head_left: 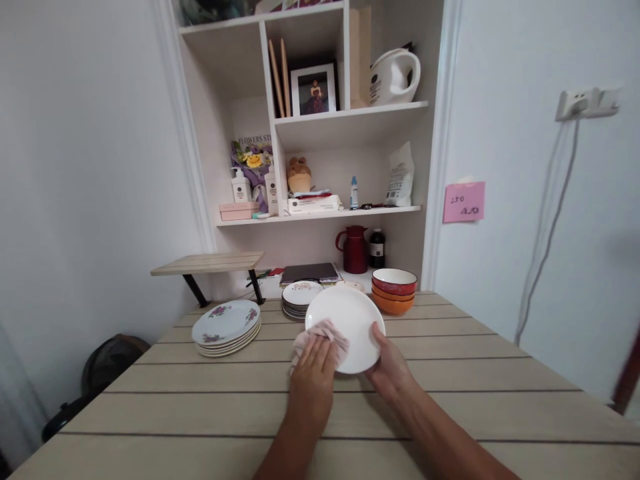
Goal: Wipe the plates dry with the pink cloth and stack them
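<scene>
A plain white plate (353, 320) is held tilted above the wooden table (450, 393), near its middle. My right hand (390, 367) grips the plate's lower right rim, thumb on the face. My left hand (314, 367) presses a pink cloth (323, 333) flat against the plate's lower left part. The cloth is bunched under my fingers and covers part of the rim.
A stack of flowered plates (227, 325) lies to the left. A smaller plate stack (300, 298) and stacked red and orange bowls (394, 289) stand behind. Shelves with a red jug (354, 249), bottles and a laptop line the back wall. A small wooden riser (209, 264) stands at back left.
</scene>
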{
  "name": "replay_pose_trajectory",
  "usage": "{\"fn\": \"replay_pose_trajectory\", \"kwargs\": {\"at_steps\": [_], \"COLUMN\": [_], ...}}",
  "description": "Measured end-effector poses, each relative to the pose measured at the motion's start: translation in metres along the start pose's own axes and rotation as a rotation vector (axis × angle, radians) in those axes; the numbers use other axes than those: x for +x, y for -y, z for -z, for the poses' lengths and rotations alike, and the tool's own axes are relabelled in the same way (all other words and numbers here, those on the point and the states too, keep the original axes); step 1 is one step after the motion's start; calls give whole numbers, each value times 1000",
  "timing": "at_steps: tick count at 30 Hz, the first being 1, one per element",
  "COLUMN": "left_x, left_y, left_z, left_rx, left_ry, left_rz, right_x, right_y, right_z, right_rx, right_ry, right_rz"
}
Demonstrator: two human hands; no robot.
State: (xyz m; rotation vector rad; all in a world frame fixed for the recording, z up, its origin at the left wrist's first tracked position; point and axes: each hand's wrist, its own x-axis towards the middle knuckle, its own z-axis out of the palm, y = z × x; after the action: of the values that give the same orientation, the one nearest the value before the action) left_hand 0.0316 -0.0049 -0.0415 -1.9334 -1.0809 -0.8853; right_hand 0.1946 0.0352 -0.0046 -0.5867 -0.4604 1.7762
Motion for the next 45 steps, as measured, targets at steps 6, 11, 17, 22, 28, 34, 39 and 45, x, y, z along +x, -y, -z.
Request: {"fn": "replay_pose_trajectory", "kwargs": {"at_steps": [6,11,17,22,28,34,39,45], "left_x": [7,6,8,11,5,10,13,9], "left_y": [-11,-8,-8,-2,30,28,12,8], "left_z": [9,11,14,24,16,25,34,28], "left_rx": [-222,-325,-234,-289,-995,-1755,-2308,-2318], "left_ry": [130,229,210,155,-281,-55,173,229], "left_rz": [-112,-116,48,215,1253,1379,1324,1444], "right_x": [-3,-7,-5,-6,4,6,1,3], "right_y": [1,-21,-34,-30,-13,6,-2,-10], "right_z": [0,-1,1,-6,-1,5,4,7], "right_rx": [-32,-104,-52,-4,22,0,-149,-348], "right_ry": [58,110,79,11,-116,-14,63,-24], "right_rz": [-115,-230,-218,-219,-198,-262,-343,-174]}}
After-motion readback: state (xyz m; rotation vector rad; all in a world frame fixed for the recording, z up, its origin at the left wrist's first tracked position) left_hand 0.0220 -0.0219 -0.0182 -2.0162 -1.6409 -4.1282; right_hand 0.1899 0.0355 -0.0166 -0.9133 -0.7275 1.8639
